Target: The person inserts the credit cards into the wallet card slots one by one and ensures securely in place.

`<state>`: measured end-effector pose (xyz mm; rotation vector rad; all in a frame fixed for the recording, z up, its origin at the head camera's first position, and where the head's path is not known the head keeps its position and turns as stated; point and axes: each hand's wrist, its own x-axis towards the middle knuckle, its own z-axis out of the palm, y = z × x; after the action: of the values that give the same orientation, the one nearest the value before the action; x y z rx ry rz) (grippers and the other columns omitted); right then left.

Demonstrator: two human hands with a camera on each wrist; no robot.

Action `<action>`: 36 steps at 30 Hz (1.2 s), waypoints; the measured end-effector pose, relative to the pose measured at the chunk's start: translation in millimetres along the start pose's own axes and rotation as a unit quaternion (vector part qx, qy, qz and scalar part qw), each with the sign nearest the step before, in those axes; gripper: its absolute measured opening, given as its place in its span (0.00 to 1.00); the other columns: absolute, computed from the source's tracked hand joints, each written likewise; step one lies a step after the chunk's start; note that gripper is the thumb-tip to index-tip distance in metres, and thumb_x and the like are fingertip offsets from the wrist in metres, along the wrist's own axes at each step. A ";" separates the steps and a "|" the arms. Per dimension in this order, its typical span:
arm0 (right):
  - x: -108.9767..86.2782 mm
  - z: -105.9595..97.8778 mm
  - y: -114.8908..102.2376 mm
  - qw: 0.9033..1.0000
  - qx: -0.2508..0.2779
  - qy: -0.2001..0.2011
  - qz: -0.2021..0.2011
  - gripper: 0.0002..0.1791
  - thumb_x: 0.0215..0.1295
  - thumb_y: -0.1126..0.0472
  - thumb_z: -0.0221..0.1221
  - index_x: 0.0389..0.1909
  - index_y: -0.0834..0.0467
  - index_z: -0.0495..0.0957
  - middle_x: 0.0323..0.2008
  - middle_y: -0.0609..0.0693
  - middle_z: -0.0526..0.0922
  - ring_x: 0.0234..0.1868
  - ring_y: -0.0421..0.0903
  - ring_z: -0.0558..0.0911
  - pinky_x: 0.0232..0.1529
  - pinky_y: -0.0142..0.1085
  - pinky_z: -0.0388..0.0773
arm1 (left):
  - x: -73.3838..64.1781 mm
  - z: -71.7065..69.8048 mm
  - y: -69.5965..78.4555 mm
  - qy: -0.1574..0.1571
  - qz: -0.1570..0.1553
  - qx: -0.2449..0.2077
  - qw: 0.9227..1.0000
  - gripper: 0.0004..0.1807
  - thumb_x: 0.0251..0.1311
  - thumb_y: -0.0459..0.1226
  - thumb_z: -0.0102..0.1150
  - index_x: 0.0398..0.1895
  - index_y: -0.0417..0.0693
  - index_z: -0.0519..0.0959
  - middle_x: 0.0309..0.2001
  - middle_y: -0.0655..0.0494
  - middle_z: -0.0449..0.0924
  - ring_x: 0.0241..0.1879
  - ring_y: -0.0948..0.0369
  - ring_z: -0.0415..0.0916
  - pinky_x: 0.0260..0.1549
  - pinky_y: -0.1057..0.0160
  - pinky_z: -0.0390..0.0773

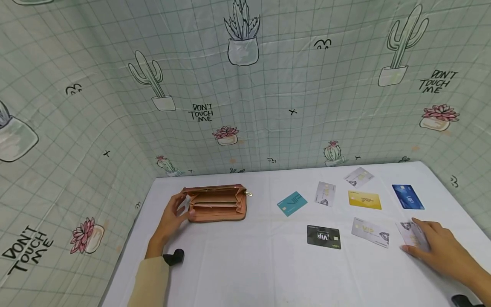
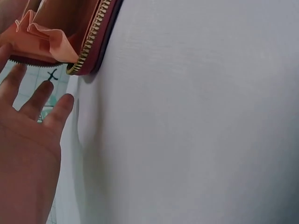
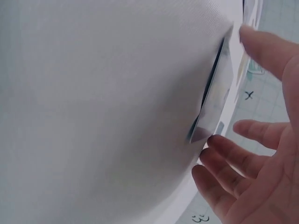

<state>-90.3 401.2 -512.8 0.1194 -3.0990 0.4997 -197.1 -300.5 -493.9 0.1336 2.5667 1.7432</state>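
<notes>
An open zip wallet [image 1: 218, 215], tan inside with several card slots, lies on the left of the table. My left hand [image 1: 174, 215] grips its left end, with the thumb at the lower corner and fingers at the upper one. In the left wrist view the wallet's brass zip edge [image 2: 93, 35] shows beyond the spread fingers [image 2: 60, 112]. My right hand [image 1: 441, 245] hovers around a silver-grey card [image 1: 408, 232] at the right, thumb and fingers apart. In the right wrist view a dark line runs beneath this card [image 3: 217, 93]; the fingers are near its corner.
Left of the right hand lie a silver VIP card [image 1: 370, 232] and a black card [image 1: 324, 237]. Farther back are teal [image 1: 292, 204], yellow [image 1: 364, 200] and blue [image 1: 408, 197] cards, plus two more silver ones [image 1: 325, 194]. A cactus-print cloth [image 1: 268, 94] stands behind the white table.
</notes>
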 end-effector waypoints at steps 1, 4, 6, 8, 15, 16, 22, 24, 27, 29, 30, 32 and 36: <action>0.5 0.4 0.5 1.000 0.000 0.001 0.001 0.50 0.61 0.50 0.75 0.66 0.84 0.64 0.54 0.87 0.67 0.52 0.82 0.70 0.51 0.74 0.69 | 0.6 -0.5 -0.1 -0.001 0.004 -0.009 1.000 0.38 0.69 0.26 0.63 0.76 0.33 0.56 0.82 0.33 0.49 0.83 0.38 0.43 0.78 0.42 0.51; 2.4 2.1 1.3 1.000 -0.001 -0.002 0.012 0.49 0.59 0.52 0.76 0.65 0.83 0.64 0.54 0.87 0.68 0.52 0.83 0.70 0.51 0.75 0.70 | 2.7 -0.5 -0.1 0.001 0.008 -0.025 1.000 0.38 0.69 0.24 0.62 0.77 0.32 0.55 0.82 0.32 0.50 0.83 0.38 0.44 0.78 0.40 0.51; 4.3 2.5 1.1 1.000 0.001 -0.007 0.020 0.48 0.58 0.54 0.76 0.64 0.83 0.65 0.53 0.87 0.67 0.52 0.83 0.69 0.50 0.75 0.70 | 4.1 -0.6 -0.3 0.005 0.008 -0.028 1.000 0.38 0.68 0.23 0.62 0.77 0.31 0.54 0.81 0.31 0.51 0.82 0.37 0.45 0.77 0.40 0.51; 6.3 2.5 0.5 1.000 0.005 -0.007 0.024 0.47 0.57 0.56 0.76 0.64 0.84 0.65 0.53 0.88 0.67 0.51 0.84 0.70 0.50 0.75 0.70 | 4.7 -0.9 0.1 0.007 0.006 -0.029 1.000 0.39 0.67 0.22 0.62 0.77 0.31 0.54 0.81 0.31 0.51 0.82 0.36 0.46 0.77 0.40 0.51; 11.4 0.2 -0.6 0.999 0.027 0.007 0.023 0.44 0.53 0.62 0.77 0.59 0.86 0.65 0.47 0.87 0.69 0.45 0.81 0.75 0.45 0.70 0.74 | -1.5 -4.9 2.7 -0.002 -0.018 -0.031 0.999 0.48 0.65 0.23 0.65 0.84 0.37 0.50 0.83 0.34 0.48 0.82 0.38 0.46 0.77 0.45 0.54; 11.6 -0.2 -0.8 0.999 0.028 0.008 0.024 0.44 0.52 0.63 0.77 0.59 0.86 0.66 0.46 0.86 0.69 0.44 0.80 0.76 0.45 0.70 0.74 | -2.9 -4.9 3.3 -0.002 -0.022 -0.031 0.999 0.48 0.65 0.23 0.66 0.84 0.39 0.50 0.83 0.34 0.48 0.82 0.38 0.46 0.76 0.45 0.55; 11.2 -2.8 -2.8 0.999 0.027 0.007 0.025 0.43 0.51 0.64 0.77 0.58 0.86 0.67 0.45 0.86 0.69 0.43 0.78 0.77 0.43 0.69 0.74 | -5.0 -1.7 0.1 0.010 -0.001 -0.042 0.999 0.45 0.63 0.19 0.63 0.81 0.35 0.54 0.83 0.34 0.48 0.82 0.37 0.46 0.75 0.44 0.55; 10.6 -3.3 -3.3 0.999 0.026 0.005 0.028 0.42 0.51 0.64 0.77 0.58 0.86 0.67 0.46 0.86 0.69 0.43 0.79 0.76 0.44 0.69 0.74 | -3.4 -0.4 -2.4 0.012 0.018 -0.051 0.998 0.39 0.62 0.16 0.61 0.75 0.29 0.57 0.84 0.34 0.46 0.82 0.37 0.44 0.75 0.42 0.54; 9.7 -3.3 -3.9 0.999 0.026 -0.001 0.033 0.42 0.51 0.64 0.77 0.58 0.86 0.67 0.46 0.87 0.68 0.44 0.79 0.76 0.44 0.69 0.74 | -0.3 0.8 -4.9 0.005 0.028 -0.057 0.998 0.32 0.63 0.15 0.58 0.68 0.26 0.60 0.84 0.37 0.44 0.83 0.39 0.42 0.76 0.42 0.52; 9.3 -3.0 -4.3 0.999 0.027 -0.001 0.033 0.42 0.51 0.64 0.77 0.58 0.86 0.67 0.46 0.87 0.68 0.43 0.78 0.76 0.43 0.69 0.75 | 1.9 1.5 -5.4 -0.003 0.026 -0.055 0.998 0.30 0.63 0.15 0.58 0.67 0.26 0.61 0.84 0.36 0.47 0.83 0.40 0.42 0.77 0.43 0.52; 9.2 -2.9 -4.5 0.999 0.028 -0.001 0.033 0.43 0.51 0.64 0.78 0.58 0.86 0.67 0.46 0.86 0.69 0.42 0.78 0.77 0.43 0.68 0.75 | 2.6 1.7 -4.9 -0.006 0.022 -0.052 0.998 0.31 0.64 0.15 0.58 0.68 0.27 0.60 0.83 0.36 0.49 0.83 0.41 0.43 0.77 0.43 0.51; 9.3 -2.8 -4.8 0.999 0.028 0.002 0.033 0.43 0.51 0.64 0.78 0.58 0.86 0.67 0.45 0.85 0.69 0.42 0.76 0.77 0.42 0.68 0.75 | 3.2 2.1 -3.6 -0.007 0.009 -0.051 0.999 0.32 0.64 0.16 0.58 0.70 0.29 0.60 0.81 0.35 0.52 0.83 0.42 0.44 0.78 0.46 0.51; 9.8 -3.0 -6.2 0.998 0.032 -0.002 0.045 0.43 0.50 0.64 0.78 0.59 0.84 0.67 0.46 0.84 0.69 0.41 0.73 0.77 0.41 0.65 0.76 | 1.8 2.5 -0.2 -0.003 -0.007 -0.054 0.999 0.35 0.63 0.16 0.60 0.71 0.33 0.58 0.79 0.37 0.54 0.83 0.41 0.45 0.77 0.53 0.55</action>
<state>-99.6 395.6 -507.9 -0.0188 -3.1036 0.6014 -198.7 -298.1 -495.0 0.1188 2.4557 1.8684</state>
